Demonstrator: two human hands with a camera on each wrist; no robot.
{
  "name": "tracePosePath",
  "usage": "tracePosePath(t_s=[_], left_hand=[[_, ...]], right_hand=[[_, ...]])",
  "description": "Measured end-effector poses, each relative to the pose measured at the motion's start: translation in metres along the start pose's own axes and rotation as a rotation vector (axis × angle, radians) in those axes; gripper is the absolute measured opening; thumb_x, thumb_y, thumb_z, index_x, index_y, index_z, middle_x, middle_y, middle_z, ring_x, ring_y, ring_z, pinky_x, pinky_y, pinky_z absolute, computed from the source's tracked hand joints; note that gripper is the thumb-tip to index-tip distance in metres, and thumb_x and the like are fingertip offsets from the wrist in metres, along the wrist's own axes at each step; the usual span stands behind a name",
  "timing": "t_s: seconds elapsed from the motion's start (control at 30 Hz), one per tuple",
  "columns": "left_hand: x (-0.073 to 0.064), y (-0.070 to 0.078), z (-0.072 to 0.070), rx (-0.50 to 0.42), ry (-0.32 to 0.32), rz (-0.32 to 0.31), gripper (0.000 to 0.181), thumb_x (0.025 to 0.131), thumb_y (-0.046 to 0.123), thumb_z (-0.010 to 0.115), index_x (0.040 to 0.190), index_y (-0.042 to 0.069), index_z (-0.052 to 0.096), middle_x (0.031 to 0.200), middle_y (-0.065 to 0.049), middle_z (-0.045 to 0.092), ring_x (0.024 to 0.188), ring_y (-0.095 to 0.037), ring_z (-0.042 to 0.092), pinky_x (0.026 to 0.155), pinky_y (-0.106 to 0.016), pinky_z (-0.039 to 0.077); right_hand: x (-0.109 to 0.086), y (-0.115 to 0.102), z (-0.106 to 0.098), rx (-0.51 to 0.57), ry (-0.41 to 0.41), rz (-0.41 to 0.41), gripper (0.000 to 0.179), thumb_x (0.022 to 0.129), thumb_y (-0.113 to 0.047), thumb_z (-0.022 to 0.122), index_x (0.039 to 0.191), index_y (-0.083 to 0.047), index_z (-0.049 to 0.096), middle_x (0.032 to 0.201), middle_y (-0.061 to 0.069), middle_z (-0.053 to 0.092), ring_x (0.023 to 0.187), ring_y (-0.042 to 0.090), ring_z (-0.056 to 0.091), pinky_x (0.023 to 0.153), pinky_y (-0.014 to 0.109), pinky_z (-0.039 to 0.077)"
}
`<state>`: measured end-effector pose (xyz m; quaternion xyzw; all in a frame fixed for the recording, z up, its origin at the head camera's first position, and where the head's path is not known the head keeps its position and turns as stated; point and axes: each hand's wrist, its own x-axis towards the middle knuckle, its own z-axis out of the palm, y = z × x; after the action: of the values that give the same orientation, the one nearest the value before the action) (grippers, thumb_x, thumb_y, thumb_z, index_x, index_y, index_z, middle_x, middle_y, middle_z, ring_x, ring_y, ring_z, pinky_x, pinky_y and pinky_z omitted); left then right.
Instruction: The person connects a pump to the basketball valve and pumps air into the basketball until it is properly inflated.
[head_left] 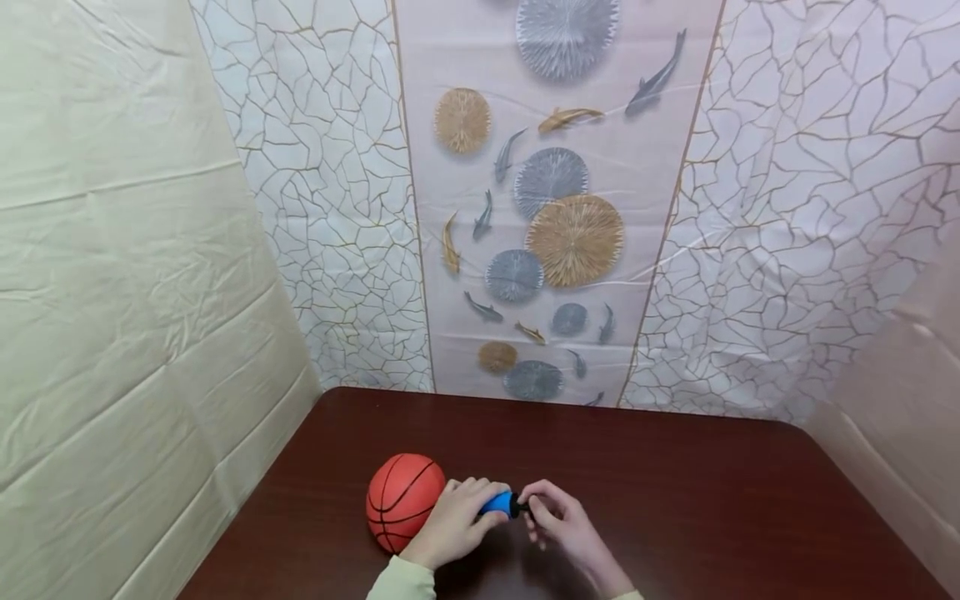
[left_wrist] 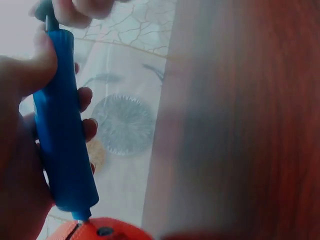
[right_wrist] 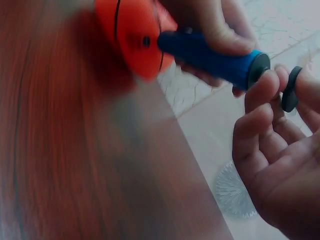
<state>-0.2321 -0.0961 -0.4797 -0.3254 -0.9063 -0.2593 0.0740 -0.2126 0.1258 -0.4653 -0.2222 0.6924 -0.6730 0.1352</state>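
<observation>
A blue hand pump (left_wrist: 67, 125) lies within the grip of my left hand (head_left: 453, 518), thumb on one side and fingers curled round the other. Its nozzle end meets an orange basketball (head_left: 405, 500) with black lines, which rests on the table to the left. In the left wrist view the tip touches the ball beside a dark spot. My right hand (head_left: 558, 525) pinches the pump's black handle (right_wrist: 290, 90) between thumb and fingers. Only a short stretch of rod shows between handle and barrel, so the handle sits close to the pump's end.
A dark reddish-brown table (head_left: 697, 492) lies under the ball and hands. Behind it hangs a patterned cloth (head_left: 517, 350) with fish and round motifs. Plain pale cloth (head_left: 135, 292) hangs at the left, and more covers the right side.
</observation>
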Motion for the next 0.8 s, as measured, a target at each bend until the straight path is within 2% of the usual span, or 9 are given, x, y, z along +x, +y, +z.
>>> tracePosePath(t_s=[0.2,0.37,0.53,0.67,0.8], left_hand=[[-0.004,-0.004,-0.008,-0.025,0.046,0.02,0.044,0.097,0.052,0.045,0.128,0.024,0.059,0.112,0.01,0.065,0.096,-0.006,0.055,0.083,-0.032,0.04],[-0.005,-0.006,-0.01,-0.048,0.075,-0.004,0.044,0.097,0.051,0.047,0.13,0.024,0.059,0.115,0.01,0.066,0.099,-0.007,0.056,0.082,-0.031,0.04],[-0.004,-0.006,-0.008,-0.036,0.064,-0.019,0.044,0.098,0.05,0.046,0.131,0.023,0.058,0.114,0.009,0.066,0.098,-0.007,0.055,0.081,-0.032,0.039],[-0.002,-0.003,-0.003,-0.02,0.051,-0.034,0.045,0.099,0.05,0.044,0.132,0.021,0.058,0.114,0.008,0.066,0.099,-0.009,0.056,0.081,-0.034,0.038],[0.002,0.001,0.004,-0.029,0.06,-0.025,0.044,0.099,0.048,0.045,0.13,0.02,0.059,0.114,0.006,0.066,0.1,-0.01,0.056,0.08,-0.032,0.038]], right_hand=[[-0.011,-0.021,-0.017,-0.129,-0.033,-0.019,0.039,0.106,-0.028,0.039,0.121,0.005,0.053,0.083,-0.001,0.062,0.062,0.005,0.053,0.055,0.023,0.044],[-0.034,-0.042,-0.04,-0.154,0.071,-0.069,0.043,0.107,-0.028,0.032,0.12,0.007,0.053,0.081,0.003,0.061,0.063,0.005,0.055,0.052,0.026,0.044],[-0.042,-0.044,-0.053,-0.175,0.139,-0.08,0.033,0.104,-0.021,0.044,0.12,0.007,0.052,0.08,-0.001,0.065,0.063,0.005,0.056,0.052,0.026,0.046],[-0.032,-0.032,-0.042,-0.162,0.199,-0.074,0.025,0.1,-0.012,0.052,0.116,0.007,0.052,0.073,-0.004,0.062,0.058,0.006,0.053,0.047,0.023,0.043],[-0.014,-0.018,-0.018,-0.081,0.159,-0.011,0.03,0.101,-0.018,0.052,0.117,0.007,0.049,0.07,-0.004,0.057,0.056,0.005,0.051,0.046,0.019,0.038]])
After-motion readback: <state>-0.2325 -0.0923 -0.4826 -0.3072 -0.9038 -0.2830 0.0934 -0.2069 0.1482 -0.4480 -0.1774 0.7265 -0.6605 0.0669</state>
